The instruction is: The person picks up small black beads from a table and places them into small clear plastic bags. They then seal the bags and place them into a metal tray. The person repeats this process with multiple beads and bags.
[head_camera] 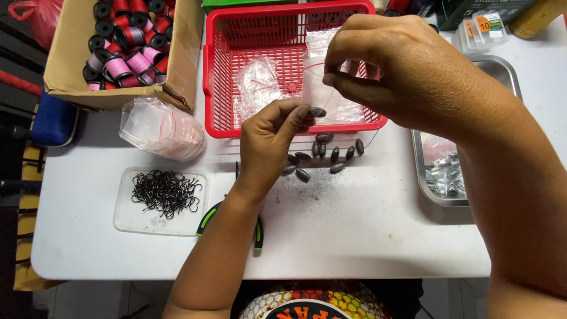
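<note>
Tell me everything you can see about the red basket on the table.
The red basket is a rectangular tray of plastic lattice with a solid rim. It sits flat on the white table, beside a cardboard box of thread spools. Small clear bags lie inside. The right hand hovers over it, pinching a clear bag; the left hand holds a dark oval sinker at its front rim.

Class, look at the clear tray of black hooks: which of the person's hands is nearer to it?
Left. The left hand is just right of the tray of hooks; the right hand is much farther right, over the red basket.
</note>
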